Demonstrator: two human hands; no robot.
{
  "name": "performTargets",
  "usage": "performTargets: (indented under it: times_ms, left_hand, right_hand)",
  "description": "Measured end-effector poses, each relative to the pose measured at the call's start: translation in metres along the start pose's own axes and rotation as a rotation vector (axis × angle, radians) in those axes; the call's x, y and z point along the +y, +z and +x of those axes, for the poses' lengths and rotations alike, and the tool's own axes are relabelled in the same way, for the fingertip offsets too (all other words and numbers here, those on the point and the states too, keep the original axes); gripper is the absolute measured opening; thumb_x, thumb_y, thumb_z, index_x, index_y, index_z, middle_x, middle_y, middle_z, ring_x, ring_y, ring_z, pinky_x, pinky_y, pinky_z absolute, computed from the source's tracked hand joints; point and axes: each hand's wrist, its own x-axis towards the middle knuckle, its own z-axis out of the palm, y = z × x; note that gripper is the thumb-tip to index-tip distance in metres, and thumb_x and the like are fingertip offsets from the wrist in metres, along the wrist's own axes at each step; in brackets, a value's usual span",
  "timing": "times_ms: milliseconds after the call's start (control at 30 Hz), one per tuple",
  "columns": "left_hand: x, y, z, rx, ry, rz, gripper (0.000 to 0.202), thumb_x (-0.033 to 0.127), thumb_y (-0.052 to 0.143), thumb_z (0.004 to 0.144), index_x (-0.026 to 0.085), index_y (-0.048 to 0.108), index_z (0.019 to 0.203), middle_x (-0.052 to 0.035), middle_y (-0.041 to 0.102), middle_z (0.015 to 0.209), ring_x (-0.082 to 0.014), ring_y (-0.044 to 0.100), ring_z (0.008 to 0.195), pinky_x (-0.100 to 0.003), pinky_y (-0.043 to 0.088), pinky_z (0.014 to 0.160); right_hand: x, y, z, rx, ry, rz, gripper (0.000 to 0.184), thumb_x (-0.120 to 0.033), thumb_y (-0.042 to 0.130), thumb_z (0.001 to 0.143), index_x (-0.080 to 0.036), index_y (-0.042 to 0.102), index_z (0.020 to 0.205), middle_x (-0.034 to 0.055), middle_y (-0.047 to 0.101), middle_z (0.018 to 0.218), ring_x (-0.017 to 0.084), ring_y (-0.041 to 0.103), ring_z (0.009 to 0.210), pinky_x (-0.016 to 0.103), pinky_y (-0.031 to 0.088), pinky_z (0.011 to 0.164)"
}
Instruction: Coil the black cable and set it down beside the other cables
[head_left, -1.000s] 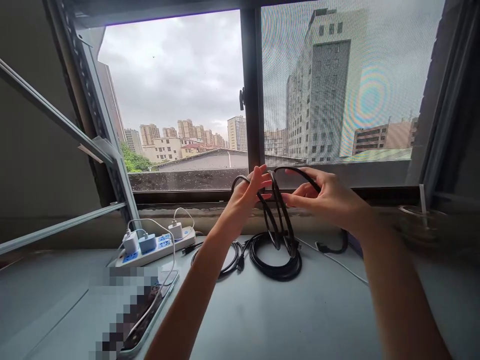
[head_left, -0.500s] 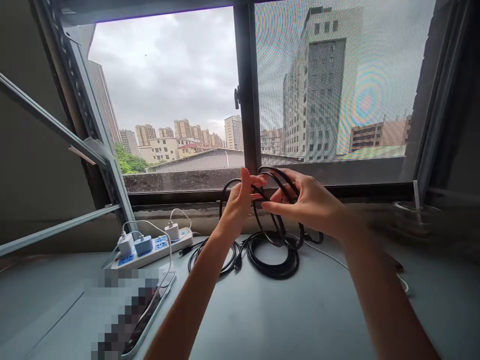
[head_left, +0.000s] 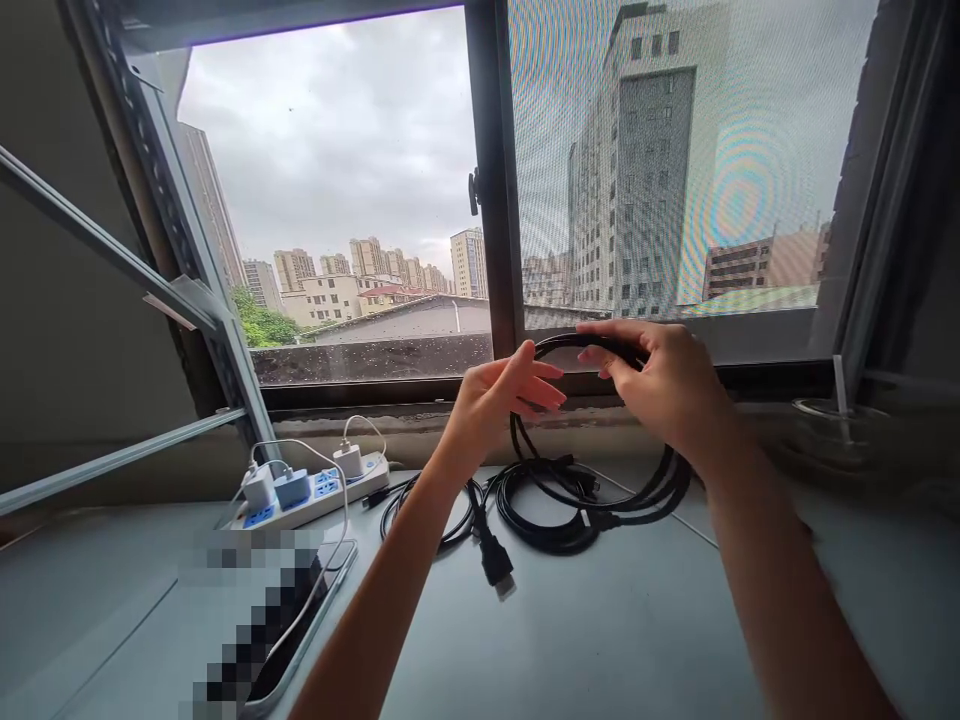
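Observation:
My right hand point(head_left: 664, 375) is closed around the top of a looped black cable point(head_left: 652, 490), holding it above the table. The loop hangs down to the right, and a plug point(head_left: 600, 520) shows near its lower edge. My left hand point(head_left: 502, 395) faces it, thumb raised and fingers stretched apart toward the right. The loop passes behind these fingers; whether they touch it is hidden. Below my left wrist hangs a black cable end with a flat metal-tipped plug point(head_left: 496, 565). Behind the loop lies another coiled black cable point(head_left: 536, 545).
A thinner black coil point(head_left: 394, 520) lies partly behind my left forearm. On the left stand a power strip point(head_left: 307, 505) with white chargers and a phone point(head_left: 300, 620) with a white cord across it. A clear cup with a straw point(head_left: 840, 425) is at the right, below the window.
My right hand has moved right and slightly up with the loop, away from my left hand. The loop has opened wider, and a plug end now hangs below my left hand.

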Motion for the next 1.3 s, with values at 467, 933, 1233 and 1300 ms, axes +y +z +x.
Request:
performTargets:
  times_ms: [467,933,1233,1300]
  left_hand:
    - [-0.047,0.001,0.023,0.336,0.115,-0.040,0.048,0.043,0.073,0.067,0.022,0.061,0.108,-0.0039,0.068,0.098,-0.0161,0.062,0.095,-0.026,0.043,0.086]
    - [-0.030,-0.013,0.029,0.440,-0.088,-0.323,0.047,0.024,0.057,0.079,0.017,0.033,0.039,0.0070,0.023,0.026,-0.0023,0.017,0.021,-0.017,0.014,0.027]
    - [-0.041,-0.004,0.030,0.341,-0.264,-0.613,0.047,0.022,0.045,0.088,0.017,0.031,0.044,0.0076,0.020,0.028,-0.0021,0.015,0.022,-0.015,0.017,0.027]
    - [-0.045,-0.002,0.030,0.300,-0.312,-0.661,0.046,0.021,0.044,0.088,0.017,0.030,0.044,0.0083,0.019,0.029,-0.0019,0.014,0.023,-0.015,0.018,0.028]
  right_hand:
    - [-0.017,-0.005,-0.004,0.192,-0.143,0.330,0.028,-0.029,0.050,0.089,-0.029,0.062,0.114,0.0027,0.065,0.098,0.010,0.054,0.051,0.026,0.045,0.045]
    - [0.003,0.025,0.011,-0.089,0.017,0.215,0.032,-0.030,0.060,0.079,-0.021,0.060,0.110,-0.0018,0.062,0.065,0.016,0.062,0.064,0.032,0.049,0.068]
    - [-0.012,0.010,0.006,-0.386,0.173,0.568,0.049,-0.031,0.065,0.076,-0.016,0.054,0.122,-0.0016,0.063,0.064,0.007,0.048,0.036,0.021,0.041,0.035]
    - [-0.013,0.011,0.006,-0.284,0.207,0.582,0.043,-0.028,0.063,0.077,-0.018,0.058,0.117,-0.0047,0.058,0.056,0.006,0.045,0.033,0.019,0.039,0.032]
